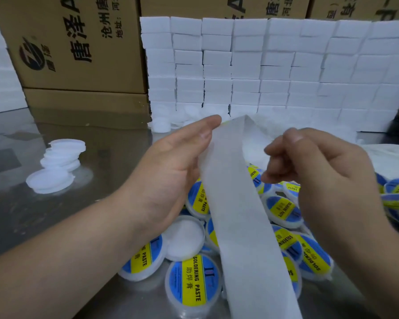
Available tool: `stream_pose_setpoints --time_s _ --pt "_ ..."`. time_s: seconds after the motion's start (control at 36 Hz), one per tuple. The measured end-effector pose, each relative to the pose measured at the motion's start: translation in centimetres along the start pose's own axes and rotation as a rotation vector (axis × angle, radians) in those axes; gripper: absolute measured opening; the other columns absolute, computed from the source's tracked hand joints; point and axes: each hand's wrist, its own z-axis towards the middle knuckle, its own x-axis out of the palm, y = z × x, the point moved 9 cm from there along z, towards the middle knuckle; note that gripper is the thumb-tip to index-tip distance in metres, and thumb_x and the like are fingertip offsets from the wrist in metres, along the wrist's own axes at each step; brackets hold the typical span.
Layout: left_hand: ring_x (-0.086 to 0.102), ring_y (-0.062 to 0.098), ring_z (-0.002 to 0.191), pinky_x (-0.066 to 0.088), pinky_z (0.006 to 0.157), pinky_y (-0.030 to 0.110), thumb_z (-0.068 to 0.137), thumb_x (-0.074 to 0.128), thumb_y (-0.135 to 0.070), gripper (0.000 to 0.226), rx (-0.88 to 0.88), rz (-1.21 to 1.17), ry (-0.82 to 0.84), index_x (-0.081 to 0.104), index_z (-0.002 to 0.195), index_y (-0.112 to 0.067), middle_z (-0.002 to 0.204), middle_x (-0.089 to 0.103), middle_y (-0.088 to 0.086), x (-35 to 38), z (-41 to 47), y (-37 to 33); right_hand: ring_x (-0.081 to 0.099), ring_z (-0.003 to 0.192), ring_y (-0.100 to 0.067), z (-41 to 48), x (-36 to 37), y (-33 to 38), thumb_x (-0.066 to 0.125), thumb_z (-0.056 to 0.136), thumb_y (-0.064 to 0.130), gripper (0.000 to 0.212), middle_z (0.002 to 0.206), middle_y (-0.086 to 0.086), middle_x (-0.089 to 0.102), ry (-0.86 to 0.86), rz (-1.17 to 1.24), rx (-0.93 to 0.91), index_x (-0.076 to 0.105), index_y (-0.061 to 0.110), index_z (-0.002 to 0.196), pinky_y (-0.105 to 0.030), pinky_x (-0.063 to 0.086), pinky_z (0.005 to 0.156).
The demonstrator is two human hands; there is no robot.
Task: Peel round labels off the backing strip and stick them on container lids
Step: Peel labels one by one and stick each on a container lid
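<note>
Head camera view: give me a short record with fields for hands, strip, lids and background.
Left: left hand holds the backing strip near its top
Right: right hand, fingers curled at the strip's right edge; grasp unclear
Done: labelled lids, blue and yellow, piled under the strip
Plain: bare white lids stacked far left
Behind: white foam blocks, cardboard boxes
</note>
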Motion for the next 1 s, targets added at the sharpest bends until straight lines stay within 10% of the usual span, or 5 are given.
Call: stream_pose_setpoints --time_s 0.19,0.33,0.58,0.83,1.0 --pt "0.063 0.021 0.107 0.045 0.099 0.039 0.075 0.054 -0.028 0.029 -0.005 0.161 0.086 0.071 0.099 -0.025 0.106 0.070 0.004 0.9 -0.5 0.4 0.067 0.093 -0.007 0.0 2.7 -5.4 0.053 0.046 0.073 0.035 0.083 0.019 0.072 0.230 0.088 0.465 0.069 0.050 0.067 -0.036 0.046 0.091" --pt "0.066 0.005 0.095 0.050 0.083 0.017 0.076 0.060 -0.036 0.023 -0.016 0.322 0.173 0.071 0.095 -0.030 0.096 0.073 -0.008 2.0 -1.0 0.7 0.067 0.099 -0.014 -0.1 2.9 -5.1 0.069 0.051 0.050 0.035 0.100 -0.001 0.072 0.207 0.382 0.515 0.074 0.024 0.074 -0.033 0.048 0.092" --pt "0.044 -0.027 0.102 0.032 0.078 -0.006 0.057 0.047 -0.055 0.033 0.004 0.669 0.213 0.070 0.080 -0.048 0.100 0.059 -0.038 2.7 -1.5 0.9 0.064 0.069 -0.034 0.9 0.6 -3.0 0.053 0.060 0.009 0.027 0.074 -0.019 0.067 0.056 0.277 0.280 0.071 0.016 0.079 -0.047 0.055 0.065" --pt "0.061 0.024 0.079 0.048 0.065 0.021 0.089 0.052 -0.027 0.020 0.085 0.750 -0.191 0.067 0.077 -0.033 0.098 0.069 0.004 -1.5 3.2 -3.1 0.046 0.054 -0.012 1.3 -2.8 -4.3 0.045 0.067 -0.008 0.024 0.063 -0.004 0.055 -0.199 0.110 0.301 0.056 0.003 0.086 -0.022 0.038 0.046" --pt "0.056 0.006 0.068 0.037 0.043 0.010 0.091 0.046 -0.011 0.025 -0.003 1.043 -0.043 0.061 0.089 -0.032 0.104 0.065 -0.006 -0.9 11.3 0.0 0.046 0.055 -0.021 0.9 -2.8 -4.4 0.042 0.065 -0.006 0.027 0.069 -0.012 0.057 -0.183 -0.066 0.330 0.051 0.010 0.085 -0.032 0.039 0.050"
